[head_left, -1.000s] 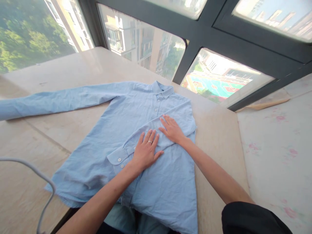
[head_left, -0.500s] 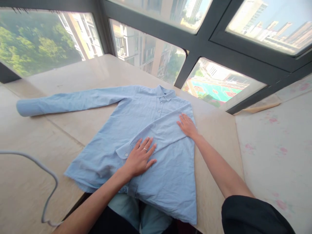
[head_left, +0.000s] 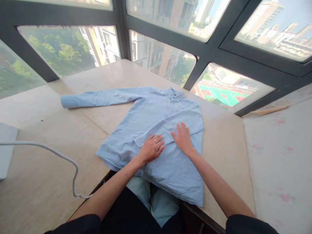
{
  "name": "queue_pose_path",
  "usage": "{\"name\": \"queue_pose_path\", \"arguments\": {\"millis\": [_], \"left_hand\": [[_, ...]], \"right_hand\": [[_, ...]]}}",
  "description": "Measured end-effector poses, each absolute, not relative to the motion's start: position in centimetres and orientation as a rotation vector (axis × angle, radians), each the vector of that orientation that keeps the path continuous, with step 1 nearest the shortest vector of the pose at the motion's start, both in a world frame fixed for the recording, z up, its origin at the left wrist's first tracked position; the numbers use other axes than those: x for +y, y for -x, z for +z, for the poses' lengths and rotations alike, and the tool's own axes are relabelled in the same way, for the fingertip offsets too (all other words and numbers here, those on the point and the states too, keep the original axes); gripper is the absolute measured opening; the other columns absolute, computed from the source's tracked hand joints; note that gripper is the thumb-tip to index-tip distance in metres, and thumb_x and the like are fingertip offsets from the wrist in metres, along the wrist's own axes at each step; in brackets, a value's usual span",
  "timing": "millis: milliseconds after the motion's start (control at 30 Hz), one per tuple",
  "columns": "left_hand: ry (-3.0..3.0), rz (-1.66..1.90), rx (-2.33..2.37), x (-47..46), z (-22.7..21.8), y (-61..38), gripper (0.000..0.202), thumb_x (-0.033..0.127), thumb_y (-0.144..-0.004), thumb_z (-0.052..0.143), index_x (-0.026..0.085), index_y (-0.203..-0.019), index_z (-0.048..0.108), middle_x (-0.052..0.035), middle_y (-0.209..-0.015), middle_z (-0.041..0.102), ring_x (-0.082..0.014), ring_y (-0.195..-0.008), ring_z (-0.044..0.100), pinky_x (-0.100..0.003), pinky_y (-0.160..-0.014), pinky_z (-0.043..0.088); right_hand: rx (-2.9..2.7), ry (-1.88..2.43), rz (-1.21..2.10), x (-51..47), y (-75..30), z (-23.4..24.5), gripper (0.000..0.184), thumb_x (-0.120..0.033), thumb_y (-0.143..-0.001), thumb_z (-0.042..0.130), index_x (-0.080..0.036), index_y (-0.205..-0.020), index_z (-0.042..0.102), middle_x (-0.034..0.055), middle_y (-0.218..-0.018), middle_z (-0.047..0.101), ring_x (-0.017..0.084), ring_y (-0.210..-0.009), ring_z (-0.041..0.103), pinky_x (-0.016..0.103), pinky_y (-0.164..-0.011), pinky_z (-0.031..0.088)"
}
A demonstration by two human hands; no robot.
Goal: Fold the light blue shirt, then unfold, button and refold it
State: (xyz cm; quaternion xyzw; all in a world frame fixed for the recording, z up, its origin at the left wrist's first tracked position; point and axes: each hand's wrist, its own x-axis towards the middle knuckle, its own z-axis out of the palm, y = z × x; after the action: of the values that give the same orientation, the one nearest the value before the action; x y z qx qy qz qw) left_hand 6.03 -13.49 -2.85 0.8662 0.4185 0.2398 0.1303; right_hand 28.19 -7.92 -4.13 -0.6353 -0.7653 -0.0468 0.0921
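A light blue button-up shirt (head_left: 131,122) lies front side up, its collar (head_left: 175,93) toward the window and its hem hanging over the near edge. One sleeve (head_left: 104,98) stretches out to the left. The other sleeve (head_left: 168,125) is folded diagonally across the front, with its buttoned cuff (head_left: 139,140) near the middle. My left hand (head_left: 151,149), a ring on one finger, rests palm down by that cuff with fingers extended. Farther right, my right hand (head_left: 182,138) lies flat on the folded sleeve's lower edge, fingers spread.
The shirt lies on a beige stone-like surface (head_left: 56,143). A pale cable (head_left: 60,157) curves at the left, near a white object (head_left: 6,146) cut off by the frame. Dark window frames (head_left: 156,40) border the back; a flowered wall (head_left: 280,156) stands at the right.
My right hand has slid down and inward along the folded sleeve, closer to my left hand. My left hand remains by the cuff. The view has shifted leftward.
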Motion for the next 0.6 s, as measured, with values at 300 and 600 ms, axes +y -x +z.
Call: {"name": "queue_pose_path", "arguments": {"millis": [300, 600], "left_hand": [[-2.307, 0.834, 1.196, -14.4, -3.1, -4.2, 0.032, 0.031, -0.099, 0.042, 0.019, -0.105, 0.071, -0.0084, -0.122, 0.069, -0.0187, -0.12, 0.06, -0.041, -0.111, 0.04], [-2.298, 0.628, 1.296, -18.7, -2.6, -3.5, 0.05, 0.046, -0.093, 0.051, 0.02, -0.137, 0.054, -0.0099, -0.149, 0.047, -0.0243, -0.141, 0.038, -0.05, -0.122, 0.013]], "right_hand": [[-2.428, 1.717, -0.001, -10.6, -25.6, -4.4, 0.056, -0.043, -0.099, 0.033, -0.016, -0.147, 0.041, 0.0163, -0.155, 0.037, 0.029, -0.144, 0.031, 0.05, -0.115, 0.026], [-2.4, 1.823, -0.154, -11.9, -26.5, -5.0, 0.057, -0.045, -0.098, 0.032, -0.018, -0.148, 0.04, 0.0169, -0.155, 0.036, 0.033, -0.143, 0.032, 0.054, -0.114, 0.028]]}}
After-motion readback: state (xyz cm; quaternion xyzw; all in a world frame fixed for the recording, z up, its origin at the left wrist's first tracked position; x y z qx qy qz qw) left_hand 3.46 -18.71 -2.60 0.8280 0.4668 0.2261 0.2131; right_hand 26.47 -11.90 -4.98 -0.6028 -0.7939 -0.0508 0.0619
